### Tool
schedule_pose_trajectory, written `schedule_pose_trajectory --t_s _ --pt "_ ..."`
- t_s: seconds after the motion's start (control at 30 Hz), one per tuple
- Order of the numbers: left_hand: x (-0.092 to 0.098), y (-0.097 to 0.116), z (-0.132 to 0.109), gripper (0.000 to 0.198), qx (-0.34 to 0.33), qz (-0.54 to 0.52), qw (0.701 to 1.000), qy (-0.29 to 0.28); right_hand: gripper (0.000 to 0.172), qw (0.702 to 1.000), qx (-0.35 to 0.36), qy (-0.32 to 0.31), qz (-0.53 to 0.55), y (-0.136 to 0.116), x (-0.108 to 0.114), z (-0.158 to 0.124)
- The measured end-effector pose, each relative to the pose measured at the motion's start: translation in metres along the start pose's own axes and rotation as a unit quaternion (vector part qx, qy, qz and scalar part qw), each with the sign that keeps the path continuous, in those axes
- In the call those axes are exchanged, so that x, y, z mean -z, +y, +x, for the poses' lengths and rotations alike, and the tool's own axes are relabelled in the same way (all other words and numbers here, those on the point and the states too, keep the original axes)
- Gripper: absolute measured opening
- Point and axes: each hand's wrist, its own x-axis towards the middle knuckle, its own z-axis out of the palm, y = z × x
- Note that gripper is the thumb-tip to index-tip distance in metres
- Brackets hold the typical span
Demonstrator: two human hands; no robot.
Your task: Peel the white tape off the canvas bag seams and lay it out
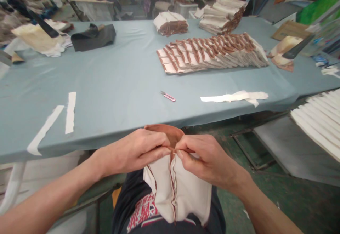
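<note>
My left hand (138, 150) and my right hand (205, 158) both pinch the top edge of a cream fabric piece with brown lining (175, 188). It hangs over my lap below the table's front edge. The fingers of both hands are closed on the brown rim, thumbs nearly touching at the middle seam. A small pink thread snipper (168, 96) lies on the light blue table (111, 85) just beyond my hands.
A long fanned row of finished cream-and-brown pieces (212, 51) lies at the right, with two more stacks (170, 23) behind it. White fabric strips (235, 96) lie near the front edge and at the left (70, 112). A dark cloth (92, 37) sits far left. White folded pieces (318, 120) rest on a low stand at the right.
</note>
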Motion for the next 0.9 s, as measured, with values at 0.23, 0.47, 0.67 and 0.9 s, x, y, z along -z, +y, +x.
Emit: schedule_pose_trajectory --t_s 0.23,0.47,0.67,0.9 --pt "-0.003 -0.002 -0.006 0.024 -0.003 -0.003 1.000 -0.007 0.019 0.998 0.023 -0.003 -0.055 0.002 -0.002 -0.005" --pt "0.005 0.004 0.007 0.040 0.028 -0.083 0.996 -0.030 0.024 0.986 0.060 0.024 -0.156 -0.006 -0.002 -0.004" --pt "-0.002 0.005 0.015 0.033 -0.024 -0.092 0.995 -0.032 0.025 0.994 0.039 -0.015 -0.100 -0.021 0.008 -0.007" --pt "-0.019 0.020 0.011 0.035 0.027 0.008 0.997 0.065 0.022 0.997 -0.022 -0.067 -0.008 -0.013 0.027 -0.003"
